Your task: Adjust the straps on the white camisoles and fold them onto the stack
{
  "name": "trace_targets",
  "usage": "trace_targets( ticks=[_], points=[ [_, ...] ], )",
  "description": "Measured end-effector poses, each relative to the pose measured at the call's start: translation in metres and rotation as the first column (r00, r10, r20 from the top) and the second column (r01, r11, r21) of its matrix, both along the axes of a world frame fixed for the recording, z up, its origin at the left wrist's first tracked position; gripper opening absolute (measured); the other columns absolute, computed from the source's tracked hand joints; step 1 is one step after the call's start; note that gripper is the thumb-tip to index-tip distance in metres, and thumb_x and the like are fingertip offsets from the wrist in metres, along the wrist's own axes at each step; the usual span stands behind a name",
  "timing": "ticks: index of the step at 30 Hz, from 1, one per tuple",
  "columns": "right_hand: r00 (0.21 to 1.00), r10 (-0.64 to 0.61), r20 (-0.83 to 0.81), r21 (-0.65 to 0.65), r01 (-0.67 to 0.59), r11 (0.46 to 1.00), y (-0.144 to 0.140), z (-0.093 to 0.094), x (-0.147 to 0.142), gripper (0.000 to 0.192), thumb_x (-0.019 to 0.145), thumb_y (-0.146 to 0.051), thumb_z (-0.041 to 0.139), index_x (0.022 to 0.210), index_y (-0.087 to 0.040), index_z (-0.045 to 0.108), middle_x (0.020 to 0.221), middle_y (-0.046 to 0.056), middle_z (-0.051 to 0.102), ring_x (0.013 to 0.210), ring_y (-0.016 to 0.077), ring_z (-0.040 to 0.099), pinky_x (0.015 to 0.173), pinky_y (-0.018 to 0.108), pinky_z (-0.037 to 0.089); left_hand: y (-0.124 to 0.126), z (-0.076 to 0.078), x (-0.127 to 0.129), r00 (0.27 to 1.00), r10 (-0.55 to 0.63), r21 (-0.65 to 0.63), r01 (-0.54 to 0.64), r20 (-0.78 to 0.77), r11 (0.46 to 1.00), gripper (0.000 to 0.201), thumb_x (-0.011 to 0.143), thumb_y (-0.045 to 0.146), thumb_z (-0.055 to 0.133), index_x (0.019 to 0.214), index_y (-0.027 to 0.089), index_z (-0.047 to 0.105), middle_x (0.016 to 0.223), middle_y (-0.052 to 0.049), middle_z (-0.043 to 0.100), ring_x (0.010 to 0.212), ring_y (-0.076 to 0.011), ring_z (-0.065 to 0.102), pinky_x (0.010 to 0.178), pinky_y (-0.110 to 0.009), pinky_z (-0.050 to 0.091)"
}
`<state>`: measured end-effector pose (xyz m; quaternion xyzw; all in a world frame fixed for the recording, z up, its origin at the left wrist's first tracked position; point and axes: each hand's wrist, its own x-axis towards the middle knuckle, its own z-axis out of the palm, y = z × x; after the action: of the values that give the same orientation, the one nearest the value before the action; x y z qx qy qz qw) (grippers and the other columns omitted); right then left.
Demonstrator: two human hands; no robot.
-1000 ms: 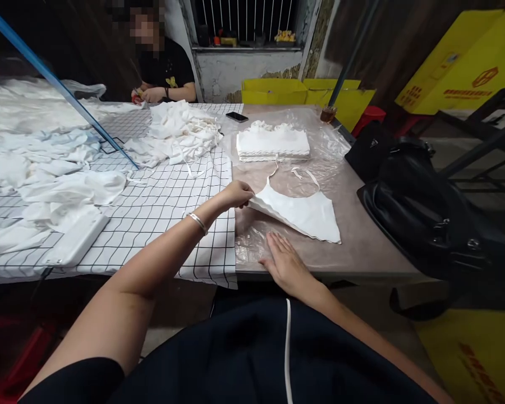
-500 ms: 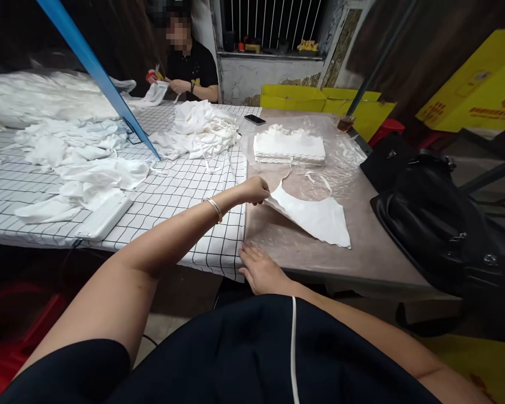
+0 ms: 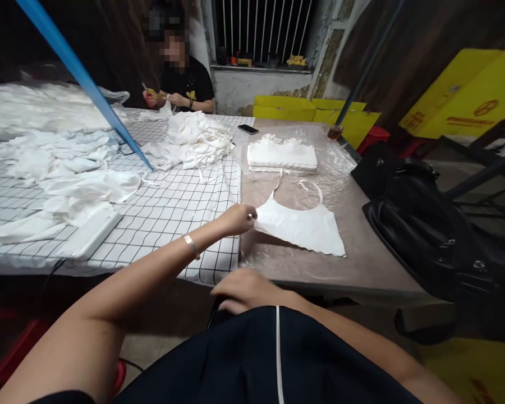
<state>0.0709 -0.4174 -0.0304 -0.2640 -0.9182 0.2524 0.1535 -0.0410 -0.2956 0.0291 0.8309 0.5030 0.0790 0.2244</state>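
The left hand sits at the middle of the frame, fingers pinched shut on the left corner of a white garment piece, lifting that edge slightly off the desk. The rest of the piece lies flat on clear plastic sheeting just right of centre, its two thin straps trailing toward the top of the frame. The right hand hangs low at the bottom centre, below the desk's near edge and over the person's dark clothing; its fingers are loosely curled and it holds nothing visible.

Above the garment piece, a neat stack of folded white pieces rests on the same plastic. To the left, a black-gridded white cloth covers the desk and carries a loose heap of white garments. A phone lies near the top centre, and a black bag sits at the right edge. At the upper left centre, another person in a black shirt works with both hands.
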Motion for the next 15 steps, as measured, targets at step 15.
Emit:
trace_targets(
  ticks=[15],
  points=[
    [0.506,-0.848,-0.156,0.332,0.836,0.437,0.0,-0.029,0.198,0.02,0.082,-0.04,0.06,0.086,-0.021,0.066,0.087,0.007,0.066,0.085,0.0245,0.058,0.079,0.037,0.044,-0.037,-0.042,0.003,0.984,0.169,0.175,-0.176,0.052,0.969,0.025,0.084,0.021,0.046,0.105,0.018,0.06,0.089,-0.006,0.068,0.078,-0.0208,0.062,0.067,-0.029,0.045]
  ],
)
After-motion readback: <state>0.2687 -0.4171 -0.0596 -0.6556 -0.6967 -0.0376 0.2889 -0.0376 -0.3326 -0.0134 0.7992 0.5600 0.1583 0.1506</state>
